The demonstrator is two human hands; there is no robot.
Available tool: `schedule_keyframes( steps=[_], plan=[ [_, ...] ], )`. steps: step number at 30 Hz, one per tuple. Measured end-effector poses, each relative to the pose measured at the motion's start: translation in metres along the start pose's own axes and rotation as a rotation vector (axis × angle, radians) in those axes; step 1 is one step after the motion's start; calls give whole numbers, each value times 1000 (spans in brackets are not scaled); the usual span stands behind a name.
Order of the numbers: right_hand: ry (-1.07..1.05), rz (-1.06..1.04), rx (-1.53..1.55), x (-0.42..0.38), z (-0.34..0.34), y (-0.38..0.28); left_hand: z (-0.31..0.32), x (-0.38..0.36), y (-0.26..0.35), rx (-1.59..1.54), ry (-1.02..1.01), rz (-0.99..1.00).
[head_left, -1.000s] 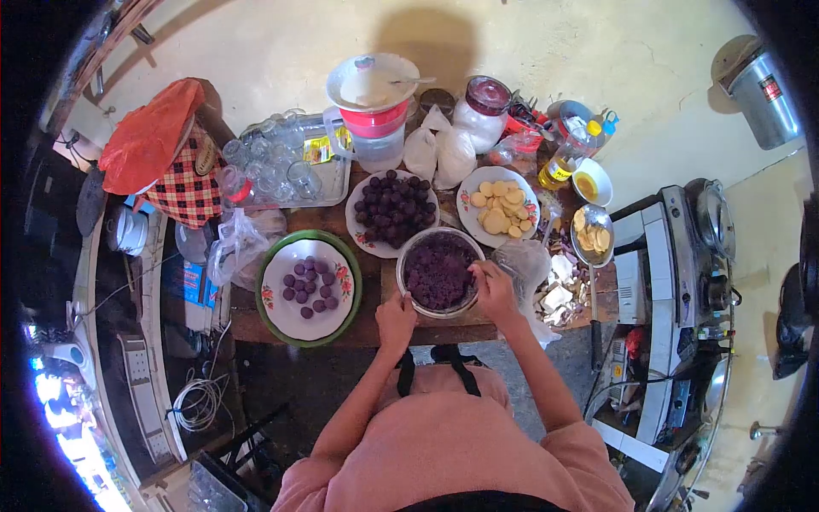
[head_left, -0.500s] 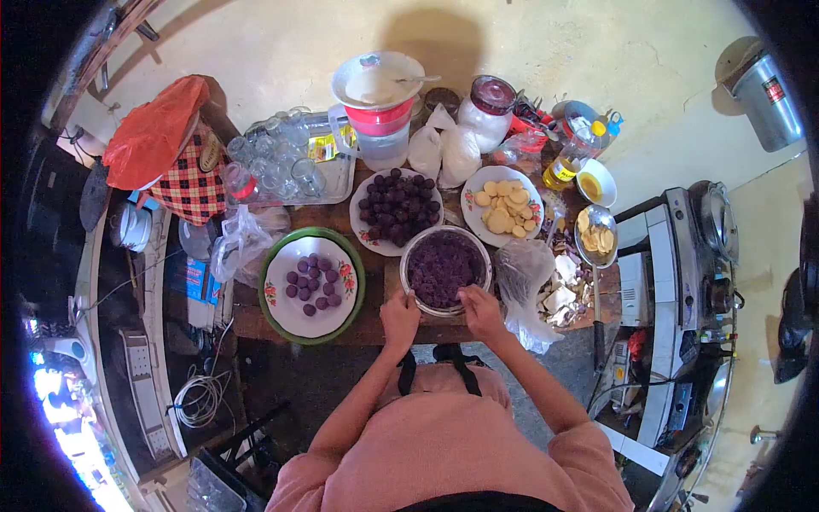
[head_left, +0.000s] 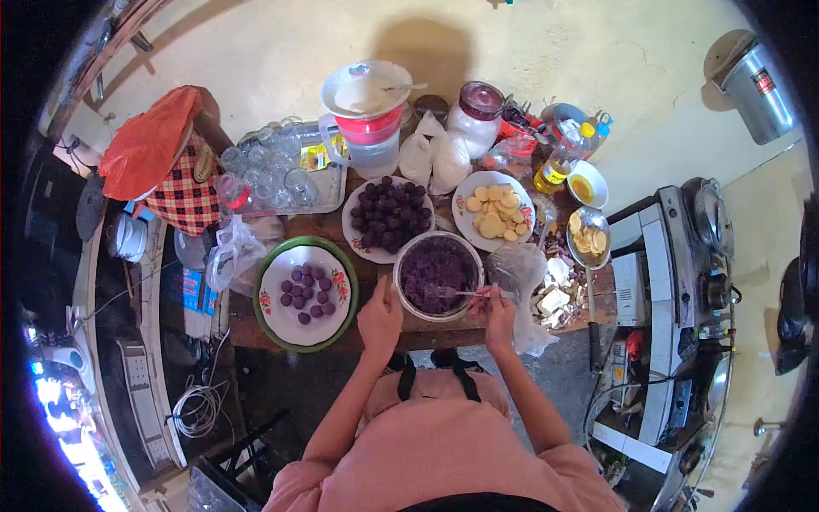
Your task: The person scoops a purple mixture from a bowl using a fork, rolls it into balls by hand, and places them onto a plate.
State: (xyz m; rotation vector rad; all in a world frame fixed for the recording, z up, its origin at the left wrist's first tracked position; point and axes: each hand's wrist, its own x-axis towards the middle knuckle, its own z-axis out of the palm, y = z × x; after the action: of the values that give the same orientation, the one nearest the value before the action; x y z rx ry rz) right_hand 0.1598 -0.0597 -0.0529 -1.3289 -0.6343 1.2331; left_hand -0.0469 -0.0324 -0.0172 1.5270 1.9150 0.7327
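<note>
A round bowl [head_left: 397, 299] of mashed purple food [head_left: 433, 266] stands near the table's front edge. My left hand [head_left: 380, 320] is at its left side, fingers closed against the rim. My right hand [head_left: 496, 320] holds a fork [head_left: 467, 293] by its handle, the tines over the mash. To the left, a white flowered plate [head_left: 277, 320] with several purple balls [head_left: 305, 294] rests in a green-rimmed basin [head_left: 264, 328]. Behind the bowl are a plate of dark purple balls [head_left: 388, 213] and a plate of pale yellow slices [head_left: 495, 213].
A clear plastic bag [head_left: 520, 273] lies close to my right hand, beside scattered peelings [head_left: 559, 290]. A long-handled strainer [head_left: 589, 239] extends past the table's right edge. Glasses [head_left: 264, 166] on a tray, a jug [head_left: 375, 154], a jar [head_left: 473, 119] and an oil bottle [head_left: 559, 162] line the back.
My right hand has left the bowl's rim, moved slightly right and now holds a fork over the mash. My left hand has shifted a little left. The view has shifted slightly.
</note>
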Motion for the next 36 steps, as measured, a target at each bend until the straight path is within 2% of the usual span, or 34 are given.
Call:
schedule_keyframes(
  steps=[2, 5, 7, 8, 9, 10, 12, 13, 15, 18, 25, 27, 31, 34, 36],
  plan=[
    [10, -20, 48, -4, 4, -12, -8, 4, 11, -229, 46, 52],
    [37, -110, 47, -20, 18, -32, 22, 20, 18, -438, 181, 248],
    [58, -218, -47, -33, 29, -37, 33, 28, 41, -916, 56, -175],
    [-21, -516, -219, -36, 34, -36, 38, 32, 55, -1144, -14, -396],
    [-101, -812, -393, -38, 39, -34, 35, 33, 74, -1200, 3, -507],
    [-182, -1105, -569, -42, 42, -32, 43, 36, 72, -1318, -28, -501],
    [-248, -1057, -772, -58, 47, -29, 61, 43, 66, -1552, -93, -489],
    [-282, -1028, -871, -64, 48, -29, 66, 46, 64, -1563, -76, -567],
    [-323, -996, -896, -63, 42, -32, 72, 53, 58, -1576, -33, -728],
    [-346, -969, -886, -65, 37, -31, 72, 54, 51, -1570, -44, -835],
    [-332, -974, -898, -73, 31, -53, 84, 64, 39, -1641, -99, -858],
    [-314, -977, -882, -73, 29, -57, 82, 67, 41, -1671, -54, -859],
    [-258, -859, -747, -72, 24, -61, 67, 60, 56, -1795, -254, -868],
    [-195, -905, -564, -64, 22, -63, 67, 56, 52, -1839, -324, -845],
    [-79, -648, -424, -68, 22, -70, 68, 59, 45, -1868, -365, -843]
  ],
)
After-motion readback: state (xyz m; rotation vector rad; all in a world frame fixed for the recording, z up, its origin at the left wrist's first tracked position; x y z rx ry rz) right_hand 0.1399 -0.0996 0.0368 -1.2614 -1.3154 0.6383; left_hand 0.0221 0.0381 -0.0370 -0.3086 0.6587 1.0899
